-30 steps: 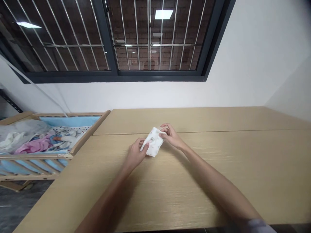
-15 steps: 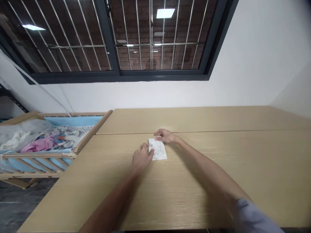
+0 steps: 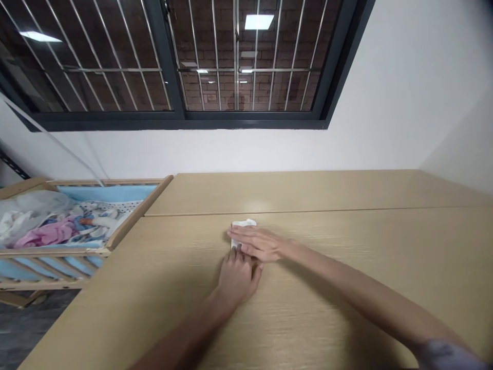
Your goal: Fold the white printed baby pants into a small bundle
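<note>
A small flat white packet [image 3: 245, 223] lies on the pale wooden table [image 3: 327, 267], mostly hidden under my hands; only its far edge and a strip at its left side show. My right hand [image 3: 262, 243] rests flat across the packet with its fingers stretched out to the left. Just nearer to me, my left hand [image 3: 235, 277] lies palm down, its fingertips at the packet's near part and touching the right hand. Its thumb stands apart to the right.
At the left, a wooden crib [image 3: 139, 208] with a blue lining holds crumpled cloths, a pink cloth [image 3: 48, 232] and a clear plastic bag [image 3: 36, 203]. A white wall [image 3: 246, 151] and a dark-framed barred window [image 3: 254, 124] rise behind the table.
My right hand has gone from pinching the packet's far edge to lying flat over it. My left hand has shifted from its left side to its near side. The view has moved slightly.
</note>
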Available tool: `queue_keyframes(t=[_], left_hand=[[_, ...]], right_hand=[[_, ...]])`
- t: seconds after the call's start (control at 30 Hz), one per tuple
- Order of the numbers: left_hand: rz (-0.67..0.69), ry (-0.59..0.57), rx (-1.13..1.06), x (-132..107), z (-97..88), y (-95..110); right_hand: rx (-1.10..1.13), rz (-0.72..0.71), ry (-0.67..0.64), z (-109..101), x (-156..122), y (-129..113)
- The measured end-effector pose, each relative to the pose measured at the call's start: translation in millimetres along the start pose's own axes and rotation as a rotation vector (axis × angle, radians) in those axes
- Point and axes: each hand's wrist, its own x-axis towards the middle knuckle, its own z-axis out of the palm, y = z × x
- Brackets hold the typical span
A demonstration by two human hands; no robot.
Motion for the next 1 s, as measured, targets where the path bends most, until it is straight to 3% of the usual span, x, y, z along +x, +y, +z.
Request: queue_keyframes(t=[0.2,0.47,0.7,0.87,1.0], left_hand=[[0.028,-0.027,0.047,-5.8,14.2,12.2],[-0.039,-0.005,0.040,-4.7,27.8,6.7],[-0.037,-0.067,0.097,-0.8,13.1,9.2],[-0.050,-0.034,-0.032,10.3,-10.0,-10.7],[-0.183,0.044,0.005,21.4,-11.2,-35.7]], right_hand=[[0.036,-0.071,-0.091,22.4,-9.9,20.2],[-0.010,0.060,-0.009,6.1,1.4,70.6],[-0.012,0.129,-0.012,8.4,4.6,81.0],[0.028,0.260,0.172,2.0,-1.2,78.6],[0.131,0.421,0.412,-1.2,2.1,87.0]])
